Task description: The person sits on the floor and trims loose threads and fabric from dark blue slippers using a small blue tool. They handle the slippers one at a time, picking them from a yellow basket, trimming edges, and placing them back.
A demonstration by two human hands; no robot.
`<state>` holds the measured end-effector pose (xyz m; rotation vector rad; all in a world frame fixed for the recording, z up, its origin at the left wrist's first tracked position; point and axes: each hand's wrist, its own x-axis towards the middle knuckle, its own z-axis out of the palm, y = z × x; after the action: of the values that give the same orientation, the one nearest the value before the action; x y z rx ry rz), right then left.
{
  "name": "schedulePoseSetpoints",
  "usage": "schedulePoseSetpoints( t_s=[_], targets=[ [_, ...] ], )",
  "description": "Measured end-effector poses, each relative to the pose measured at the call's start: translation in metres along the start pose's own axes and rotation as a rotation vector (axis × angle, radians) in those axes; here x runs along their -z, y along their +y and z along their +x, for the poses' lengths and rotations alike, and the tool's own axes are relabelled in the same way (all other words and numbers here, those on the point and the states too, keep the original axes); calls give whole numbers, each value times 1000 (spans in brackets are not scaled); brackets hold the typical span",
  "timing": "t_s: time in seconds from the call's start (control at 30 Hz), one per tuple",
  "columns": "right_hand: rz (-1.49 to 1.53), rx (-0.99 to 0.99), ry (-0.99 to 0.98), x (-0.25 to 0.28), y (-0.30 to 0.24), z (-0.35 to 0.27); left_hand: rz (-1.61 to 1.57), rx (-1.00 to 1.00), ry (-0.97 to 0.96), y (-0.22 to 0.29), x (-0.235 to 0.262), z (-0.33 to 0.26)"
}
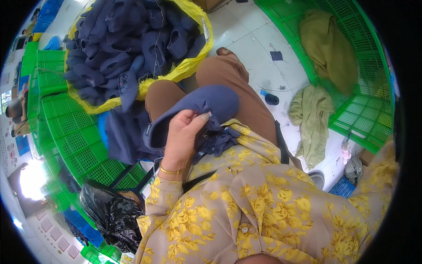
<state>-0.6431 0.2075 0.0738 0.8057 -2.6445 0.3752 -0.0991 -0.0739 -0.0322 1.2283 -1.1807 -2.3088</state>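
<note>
My left hand (181, 134) is closed on a soft navy slipper (193, 103) above my lap. Thumb and fingers pinch its edge, where a small gathered bit of fabric shows. The slipper's rounded toe points to the right, and its opening faces down and left. Beneath it, a bunch of small navy scraps (220, 141) rests on my lap. My right arm reaches out to the right in its flowered sleeve (373, 176), and the hand itself is out of the picture. More navy slippers (127, 39) fill a yellow bag (206, 37) in front of my knees.
Green plastic crates (74, 132) stand along the left, beside a black plastic bag (110, 215). At the right, a large green basket (281, 22) holds olive cloth (329, 48). A pale green cloth (314, 114) and a dark thread spool (271, 99) lie on the tiled floor.
</note>
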Motion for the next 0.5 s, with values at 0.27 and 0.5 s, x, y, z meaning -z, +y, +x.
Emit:
schedulePoseSetpoints(
  t_s=[0.27, 0.5],
  targets=[
    [1136, 381, -863, -61, -302, -203, -47, -20, -48, 1, 2, -2],
    [1088, 639, -899, -74, -337, -238, -24, -3, 18, 1, -2, -2]
  ],
)
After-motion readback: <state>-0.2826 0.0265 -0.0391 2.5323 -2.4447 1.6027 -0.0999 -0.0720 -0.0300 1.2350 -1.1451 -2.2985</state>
